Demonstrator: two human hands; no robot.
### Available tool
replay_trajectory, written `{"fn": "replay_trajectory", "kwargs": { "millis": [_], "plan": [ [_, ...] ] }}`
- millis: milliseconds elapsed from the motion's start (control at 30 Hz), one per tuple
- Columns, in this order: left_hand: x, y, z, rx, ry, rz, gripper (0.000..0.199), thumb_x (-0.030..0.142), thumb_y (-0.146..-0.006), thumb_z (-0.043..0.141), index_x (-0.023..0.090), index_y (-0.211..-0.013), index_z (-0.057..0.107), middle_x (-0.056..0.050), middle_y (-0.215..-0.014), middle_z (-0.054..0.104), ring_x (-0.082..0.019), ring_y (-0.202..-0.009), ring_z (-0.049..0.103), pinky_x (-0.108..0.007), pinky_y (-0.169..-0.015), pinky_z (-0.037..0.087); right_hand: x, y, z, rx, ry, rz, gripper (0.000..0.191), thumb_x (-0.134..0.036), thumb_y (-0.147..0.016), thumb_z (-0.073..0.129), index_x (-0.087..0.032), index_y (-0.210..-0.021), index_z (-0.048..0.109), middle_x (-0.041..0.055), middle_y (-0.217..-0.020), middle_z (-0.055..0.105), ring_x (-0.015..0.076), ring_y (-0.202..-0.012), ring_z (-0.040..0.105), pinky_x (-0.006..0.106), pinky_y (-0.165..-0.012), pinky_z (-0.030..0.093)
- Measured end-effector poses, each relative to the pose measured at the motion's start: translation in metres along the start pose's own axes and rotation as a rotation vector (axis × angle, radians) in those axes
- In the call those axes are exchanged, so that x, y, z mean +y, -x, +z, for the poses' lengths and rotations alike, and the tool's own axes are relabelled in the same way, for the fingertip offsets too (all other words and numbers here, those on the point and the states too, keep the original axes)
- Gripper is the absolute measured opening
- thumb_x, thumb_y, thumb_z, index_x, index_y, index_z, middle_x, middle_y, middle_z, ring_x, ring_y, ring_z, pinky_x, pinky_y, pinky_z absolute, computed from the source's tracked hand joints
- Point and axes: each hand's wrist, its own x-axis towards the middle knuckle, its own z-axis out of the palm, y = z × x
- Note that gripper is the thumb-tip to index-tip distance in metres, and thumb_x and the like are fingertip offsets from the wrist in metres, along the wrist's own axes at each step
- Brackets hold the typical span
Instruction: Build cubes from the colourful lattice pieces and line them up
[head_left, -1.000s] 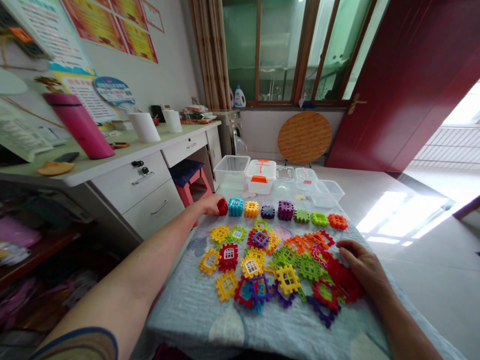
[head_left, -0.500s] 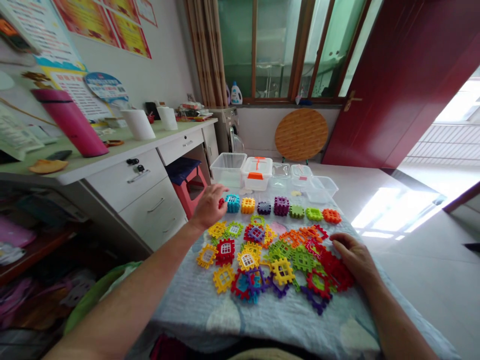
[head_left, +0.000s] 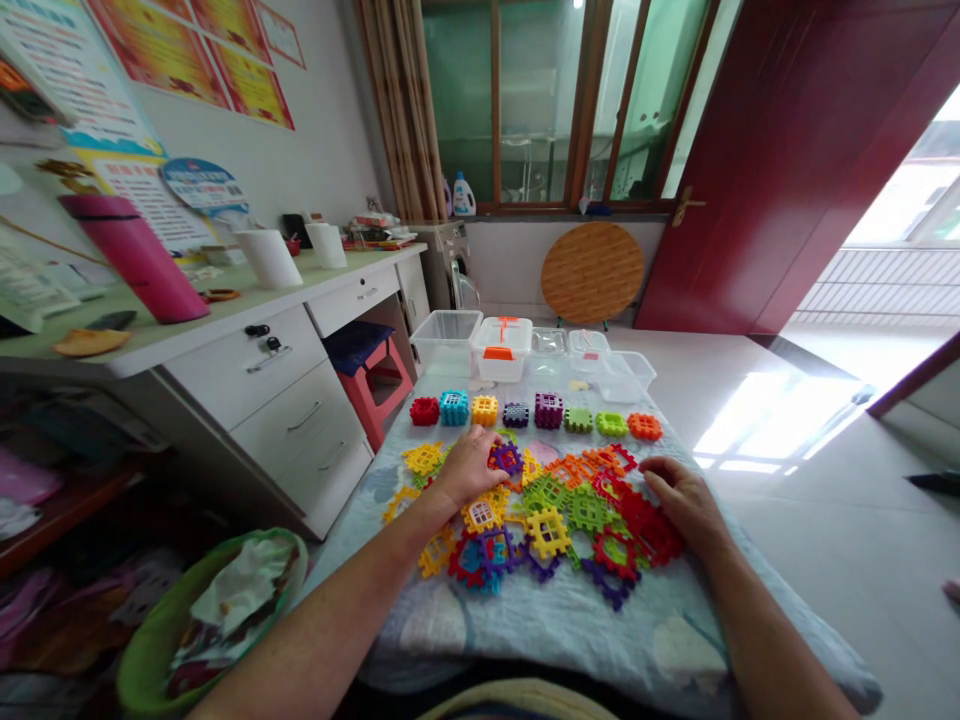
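Observation:
My left hand (head_left: 469, 468) is over the left part of a heap of plastic interlocking building pieces, its thumb and fingers apart beside a purple piece (head_left: 507, 459). Whether it touches that piece I cannot tell. At the heap's right edge, my right hand (head_left: 686, 500) lies with fingers stretched out beside red pieces (head_left: 654, 530). Green pieces (head_left: 589, 508) and a yellow square frame (head_left: 548, 532) lie mid-heap. Behind the heap stands a row of stacked pieces, from a red block (head_left: 424, 411) at the left to an orange block (head_left: 644, 427) at the right.
Along the table's far edge stand clear plastic boxes, one lidded box (head_left: 501, 362) with orange clips. A blue patterned cloth (head_left: 525, 625) covers the table. To the left are a white drawer desk (head_left: 262, 400), a red stool (head_left: 375, 380) and a green bin (head_left: 142, 660).
My left hand has left the red block at the row's left end and moved nearer, over the heap. The right hand stays by the red pieces. The view has shifted slightly.

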Motion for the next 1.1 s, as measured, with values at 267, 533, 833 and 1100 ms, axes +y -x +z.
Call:
{"fn": "replay_trajectory", "kwargs": {
  "millis": [267,533,833,1100],
  "plan": [
    [0.01,0.008,-0.006,0.032,0.161,0.154,0.034,0.008,-0.07,0.06,0.021,-0.101,0.062,-0.004,-0.099,0.058,-0.017,-0.093,0.059,-0.029,-0.088,0.048,0.002,0.001,0.001,-0.014,0.007,-0.015,0.026,-0.041,-0.073,0.054,-0.021,-0.085,0.066,0.0015,-0.079,0.07,0.0202,-0.076,0.064,0.032,-0.074,0.049],
    [0.001,0.021,-0.008,0.146,-0.013,0.149,0.025,0.012,-0.082,0.051,0.023,-0.1,0.063,-0.006,-0.1,0.064,-0.021,-0.102,0.058,-0.034,-0.094,0.045,0.003,0.001,0.001,-0.003,0.025,-0.03,0.025,-0.039,-0.073,0.053,-0.021,-0.085,0.066,0.0021,-0.079,0.071,0.0208,-0.078,0.064,0.033,-0.076,0.049],
    [-0.03,0.044,-0.023,0.099,0.45,-0.022,0.027,0.033,-0.088,0.048,0.02,-0.108,0.06,-0.005,-0.107,0.068,-0.018,-0.099,0.063,-0.03,-0.092,0.049,0.003,0.001,0.002,-0.002,0.009,-0.027,0.025,-0.039,-0.072,0.054,-0.021,-0.084,0.066,0.0016,-0.077,0.07,0.0207,-0.078,0.065,0.032,-0.075,0.049],
    [-0.05,0.074,-0.04,-0.146,0.039,-0.049,0.062,0.024,-0.062,0.071,0.021,-0.122,0.058,-0.011,-0.129,0.058,-0.029,-0.122,0.05,-0.041,-0.108,0.035,0.006,-0.002,0.001,0.0,0.001,-0.01,0.028,-0.042,-0.07,0.056,-0.021,-0.084,0.067,0.0028,-0.079,0.071,0.0212,-0.077,0.065,0.033,-0.076,0.049]
  ]
}}
